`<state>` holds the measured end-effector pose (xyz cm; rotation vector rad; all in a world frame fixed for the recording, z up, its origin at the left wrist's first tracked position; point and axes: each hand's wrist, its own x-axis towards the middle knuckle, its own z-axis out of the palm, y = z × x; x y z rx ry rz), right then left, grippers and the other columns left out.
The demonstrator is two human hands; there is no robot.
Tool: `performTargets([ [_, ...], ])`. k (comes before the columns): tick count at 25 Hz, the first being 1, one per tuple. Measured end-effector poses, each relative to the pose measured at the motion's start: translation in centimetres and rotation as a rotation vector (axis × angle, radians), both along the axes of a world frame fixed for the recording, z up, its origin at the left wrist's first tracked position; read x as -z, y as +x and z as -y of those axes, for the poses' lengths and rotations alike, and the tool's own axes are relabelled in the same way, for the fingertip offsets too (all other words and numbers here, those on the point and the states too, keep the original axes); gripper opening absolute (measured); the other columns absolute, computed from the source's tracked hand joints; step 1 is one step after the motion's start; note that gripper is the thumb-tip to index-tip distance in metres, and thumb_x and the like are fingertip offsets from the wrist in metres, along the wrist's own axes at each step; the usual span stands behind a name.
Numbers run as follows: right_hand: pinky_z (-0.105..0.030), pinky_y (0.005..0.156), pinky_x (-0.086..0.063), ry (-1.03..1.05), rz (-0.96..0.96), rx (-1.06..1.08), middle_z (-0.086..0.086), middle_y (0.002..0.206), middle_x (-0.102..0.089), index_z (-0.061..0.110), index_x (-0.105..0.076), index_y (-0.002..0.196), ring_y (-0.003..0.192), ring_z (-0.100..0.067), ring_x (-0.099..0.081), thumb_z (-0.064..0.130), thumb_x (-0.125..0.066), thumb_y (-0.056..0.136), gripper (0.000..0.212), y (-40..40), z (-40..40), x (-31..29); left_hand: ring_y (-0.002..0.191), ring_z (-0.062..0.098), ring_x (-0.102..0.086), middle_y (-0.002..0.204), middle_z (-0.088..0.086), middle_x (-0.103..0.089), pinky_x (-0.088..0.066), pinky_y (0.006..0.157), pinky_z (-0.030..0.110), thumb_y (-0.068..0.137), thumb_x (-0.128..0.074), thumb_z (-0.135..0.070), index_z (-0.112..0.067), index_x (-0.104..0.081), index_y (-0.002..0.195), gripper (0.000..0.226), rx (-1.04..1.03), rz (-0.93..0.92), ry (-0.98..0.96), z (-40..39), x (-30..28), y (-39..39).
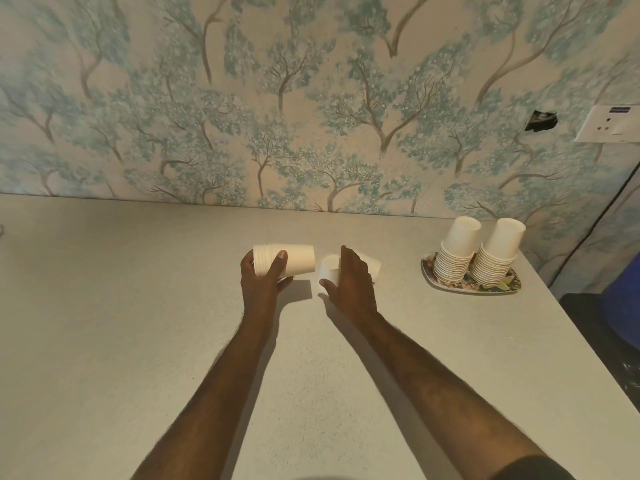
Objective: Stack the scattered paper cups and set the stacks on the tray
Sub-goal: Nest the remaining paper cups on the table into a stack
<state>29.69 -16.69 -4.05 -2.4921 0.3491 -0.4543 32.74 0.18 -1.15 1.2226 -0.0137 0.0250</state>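
My left hand point(264, 282) grips a stack of white paper cups point(294, 259) held sideways just above the table, rims to the left and the closed bottom to the right. Close beside it my right hand point(349, 282) lies over loose white cups point(330, 270) on the table, thumb under one and fingers on top. Another cup point(374, 266) shows behind those fingers. At the far right a patterned tray point(429, 275) carries two upside-down cup stacks, the left one point(455, 252) and the right one point(498, 252), side by side.
The grey table point(173, 323) runs back to a wall papered with trees. Its right edge slants past the tray, and beyond it stand a dark surface point(602, 327) and a blue object point(623, 296). A wall socket point(609, 124) is at the upper right.
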Motion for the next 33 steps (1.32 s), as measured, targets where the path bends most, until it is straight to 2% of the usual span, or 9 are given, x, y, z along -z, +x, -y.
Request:
performTargets([
  [3, -0.045, 0.111, -0.036, -0.233, -0.117, -0.055, -0.011, 0.158, -0.030, 0.010, -0.027, 0.152, 0.139, -0.031, -0.036, 0.045, -0.068, 0.089, 0.083, 1.9, 0.2, -0.7, 0.117, 0.021, -0.062, 0.124, -0.002, -0.057, -0.062, 0.072, 0.026, 0.092, -0.075, -0.023, -0.024, -0.043, 0.136, 0.055, -0.012, -0.008, -0.006, -0.5, 0.5, 0.2],
  [8, -0.040, 0.096, -0.044, -0.378, -0.135, -0.057, -0.010, 0.137, -0.048, 0.014, -0.042, 0.141, 0.120, -0.029, -0.051, 0.037, -0.067, 0.091, 0.060, 2.6, -0.2, 0.2, 0.117, 0.022, -0.061, 0.124, -0.001, -0.056, -0.062, 0.071, 0.025, 0.092, -0.074, -0.024, -0.021, -0.041, 0.141, 0.059, -0.031, -0.029, -0.018, -1.0, 1.1, 0.5],
  [11, -0.039, 0.096, -0.045, -0.174, -0.071, -0.114, -0.012, 0.136, -0.046, 0.014, -0.043, 0.144, 0.119, -0.029, -0.052, 0.030, -0.069, 0.091, 0.061, 2.0, 0.4, 0.3, 0.117, 0.023, -0.062, 0.127, 0.002, -0.057, -0.063, 0.074, 0.027, 0.092, -0.074, -0.024, -0.020, -0.042, 0.141, 0.059, -0.038, -0.035, -0.029, -1.0, 1.2, 0.6],
  [15, -0.033, 0.098, -0.046, 0.437, 0.155, -0.044, -0.014, 0.136, -0.045, 0.014, -0.045, 0.146, 0.119, -0.026, -0.052, 0.023, -0.069, 0.092, 0.059, 1.0, 1.4, -0.6, 0.119, 0.026, -0.063, 0.133, 0.008, -0.056, -0.063, 0.078, 0.031, 0.092, -0.074, -0.024, -0.017, -0.041, 0.143, 0.061, -0.058, -0.048, -0.060, -0.7, 1.1, 0.6],
  [17, -0.040, 0.090, -0.057, 0.744, 0.236, 0.009, -0.014, 0.136, -0.049, 0.015, -0.045, 0.145, 0.115, -0.028, -0.058, 0.020, -0.067, 0.095, 0.055, 0.3, 1.6, -1.2, 0.120, 0.027, -0.063, 0.134, 0.009, -0.056, -0.064, 0.079, 0.032, 0.092, -0.074, -0.023, -0.017, -0.041, 0.144, 0.061, -0.065, -0.061, -0.076, -0.3, 0.9, 0.6],
  [19, -0.033, 0.077, -0.062, 0.923, 0.289, -0.009, -0.010, 0.133, -0.052, 0.013, -0.045, 0.144, 0.109, -0.025, -0.062, 0.017, -0.064, 0.096, 0.052, -0.4, 1.5, -1.5, 0.120, 0.027, -0.063, 0.133, 0.008, -0.056, -0.064, 0.079, 0.032, 0.092, -0.074, -0.022, -0.017, -0.041, 0.143, 0.061, -0.050, -0.062, -0.081, 0.4, 0.7, 0.4],
  [22, -0.024, 0.071, -0.061, 1.002, 0.311, -0.089, -0.004, 0.125, -0.054, 0.011, -0.045, 0.142, 0.101, -0.013, -0.064, 0.015, -0.063, 0.097, 0.049, -1.2, 0.8, -1.6, 0.118, 0.026, -0.064, 0.130, 0.007, -0.058, -0.064, 0.083, 0.037, 0.091, -0.075, -0.024, -0.017, -0.043, 0.142, 0.060, 0.008, -0.046, -0.061, 1.6, 0.6, -0.1],
  [29, -0.021, 0.072, -0.060, 1.006, 0.236, -0.123, -0.002, 0.125, -0.053, 0.015, -0.045, 0.139, 0.098, -0.011, -0.063, 0.015, -0.068, 0.093, 0.051, -1.6, -0.7, -2.0, 0.120, 0.027, -0.062, 0.135, 0.009, -0.057, -0.063, 0.086, 0.039, 0.090, -0.075, -0.032, -0.021, -0.044, 0.143, 0.063, 0.108, -0.052, 0.066, 3.1, 0.5, -0.5],
  [33, -0.035, 0.086, -0.060, 0.897, 0.193, -0.107, -0.001, 0.123, -0.057, 0.020, -0.052, 0.132, 0.109, -0.021, -0.062, 0.024, -0.063, 0.097, 0.037, -1.4, 0.3, -1.4, 0.122, 0.031, -0.062, 0.136, 0.013, -0.057, -0.061, 0.090, 0.049, 0.086, -0.081, -0.026, -0.018, -0.045, 0.143, 0.068, 0.108, -0.074, 0.045, 3.1, 0.7, -0.4],
])
